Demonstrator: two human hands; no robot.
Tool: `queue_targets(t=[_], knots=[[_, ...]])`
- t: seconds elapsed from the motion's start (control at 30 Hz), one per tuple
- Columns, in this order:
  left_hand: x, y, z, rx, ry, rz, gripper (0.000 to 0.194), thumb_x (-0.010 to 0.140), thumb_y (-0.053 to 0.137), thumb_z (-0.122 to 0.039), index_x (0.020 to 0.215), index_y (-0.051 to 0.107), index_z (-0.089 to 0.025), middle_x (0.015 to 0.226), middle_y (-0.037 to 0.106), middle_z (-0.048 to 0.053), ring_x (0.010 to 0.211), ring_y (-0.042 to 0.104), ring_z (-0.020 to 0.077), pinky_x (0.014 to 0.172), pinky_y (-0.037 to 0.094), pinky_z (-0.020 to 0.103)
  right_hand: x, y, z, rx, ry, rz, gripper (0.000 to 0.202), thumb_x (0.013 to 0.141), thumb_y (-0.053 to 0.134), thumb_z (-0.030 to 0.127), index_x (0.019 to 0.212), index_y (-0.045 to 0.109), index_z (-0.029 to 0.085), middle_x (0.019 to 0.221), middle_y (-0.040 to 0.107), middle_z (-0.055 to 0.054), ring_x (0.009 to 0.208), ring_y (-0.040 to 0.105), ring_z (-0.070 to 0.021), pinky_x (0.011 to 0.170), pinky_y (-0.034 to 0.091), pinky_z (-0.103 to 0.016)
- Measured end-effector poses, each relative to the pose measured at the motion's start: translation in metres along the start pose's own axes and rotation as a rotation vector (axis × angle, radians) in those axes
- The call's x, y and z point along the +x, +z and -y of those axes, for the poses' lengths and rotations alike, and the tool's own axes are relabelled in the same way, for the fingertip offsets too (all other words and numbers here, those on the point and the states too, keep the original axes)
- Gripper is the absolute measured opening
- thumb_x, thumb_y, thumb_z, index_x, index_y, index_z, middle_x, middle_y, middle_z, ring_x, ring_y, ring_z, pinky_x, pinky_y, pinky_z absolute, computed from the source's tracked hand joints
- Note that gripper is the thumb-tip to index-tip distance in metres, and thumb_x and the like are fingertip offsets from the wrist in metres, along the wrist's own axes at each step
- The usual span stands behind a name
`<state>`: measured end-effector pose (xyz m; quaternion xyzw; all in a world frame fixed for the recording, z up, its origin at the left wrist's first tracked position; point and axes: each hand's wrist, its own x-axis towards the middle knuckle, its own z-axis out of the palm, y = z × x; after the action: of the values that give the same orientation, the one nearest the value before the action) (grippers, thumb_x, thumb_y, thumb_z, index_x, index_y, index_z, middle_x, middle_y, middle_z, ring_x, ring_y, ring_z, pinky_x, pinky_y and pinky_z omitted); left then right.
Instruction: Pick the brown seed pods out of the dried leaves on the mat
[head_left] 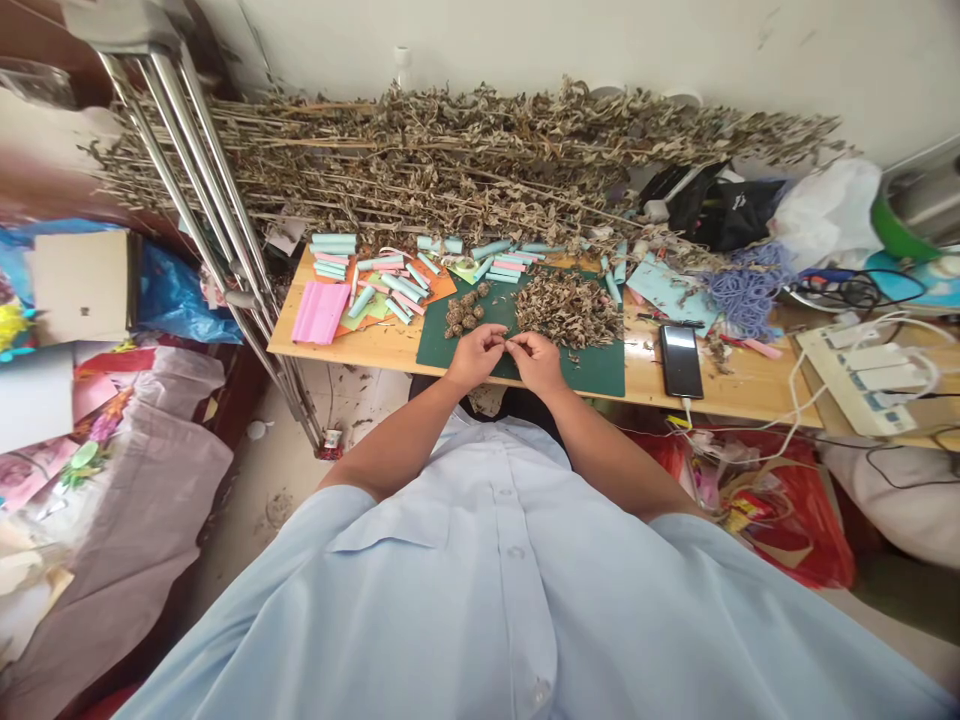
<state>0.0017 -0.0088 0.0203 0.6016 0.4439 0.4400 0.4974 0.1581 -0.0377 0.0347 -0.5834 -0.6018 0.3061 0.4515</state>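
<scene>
My left hand (477, 356) and my right hand (538, 361) meet at the front edge of a dark green mat (600, 375). Both are closed, thumbs and fingertips pinched together. Whatever lies between the fingertips is too small to make out. Just beyond my left hand sits a cluster of brown balls of dried leaf (463, 315). A loose heap of dried leaves (566, 308) spreads over the mat behind my right hand.
Dried stalks (450, 150) lie along the wall. Rolled paper tubes (401, 290) and a pink paper stack (321, 312) are at left. A plugged-in phone (681, 360), purple cord (750, 290) and power strip (862, 375) stand right. A metal tripod (217, 190) rises at the table's left.
</scene>
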Motion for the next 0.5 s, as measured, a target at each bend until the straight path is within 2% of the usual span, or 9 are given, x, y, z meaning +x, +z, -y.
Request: queue_targets(t=[0.5], knots=[[0.0003, -0.0008, 0.0001, -0.041, -0.008, -0.007, 0.033, 0.081, 0.064, -0.015, 0.114, 0.067, -0.014, 0.087, 0.072, 0.004, 0.082, 0.068, 0.0139, 0.082, 0.053, 0.027, -0.0003, 0.0002, -0.0002, -0.032, 0.004, 0.015, 0.019, 0.089, 0.062, 0.039, 0.086, 0.069, 0.021, 0.084, 0.072, -0.003, 0.073, 0.061, -0.0175, 0.077, 0.052, -0.033]])
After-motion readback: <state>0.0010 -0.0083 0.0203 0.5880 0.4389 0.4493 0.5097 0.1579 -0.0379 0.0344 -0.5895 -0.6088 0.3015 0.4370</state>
